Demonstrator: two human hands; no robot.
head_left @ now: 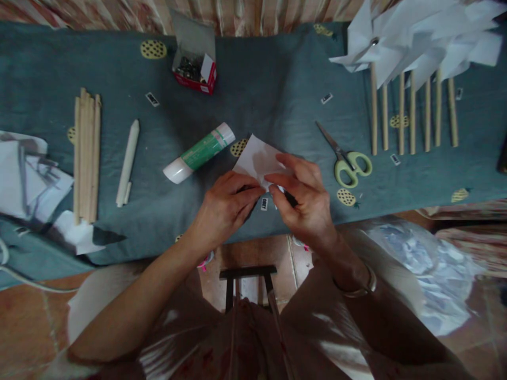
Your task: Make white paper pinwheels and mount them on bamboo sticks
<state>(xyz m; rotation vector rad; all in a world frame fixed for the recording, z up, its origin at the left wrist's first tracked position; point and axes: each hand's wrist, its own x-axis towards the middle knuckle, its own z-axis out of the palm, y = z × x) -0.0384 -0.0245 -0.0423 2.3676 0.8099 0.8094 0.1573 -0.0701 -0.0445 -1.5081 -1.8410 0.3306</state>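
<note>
A small sheet of white paper (259, 153) is between my hands at the front of the table, one corner pointing away from me. My left hand (225, 203) pinches its near edge between thumb and fingers. With thumb and index finger close together, my right hand (303, 198) grips the paper's near right part, where a bit of white shows between them. Its other fingers reach over the sheet's right side. Left of the paper lies a white and green glue stick (204, 150). Scissors (344, 158) with light green handles rest right of my right hand, blades pointing away.
Several paper pinwheels (415, 42) on wooden sticks lie at the back right. An opened red box (194, 76) holds small metal pieces. Leftward are a white pen (128, 163), bundled wooden sticks (87, 158) and white paper pieces (24, 179). A plastic bag (431, 274) is below the table, right.
</note>
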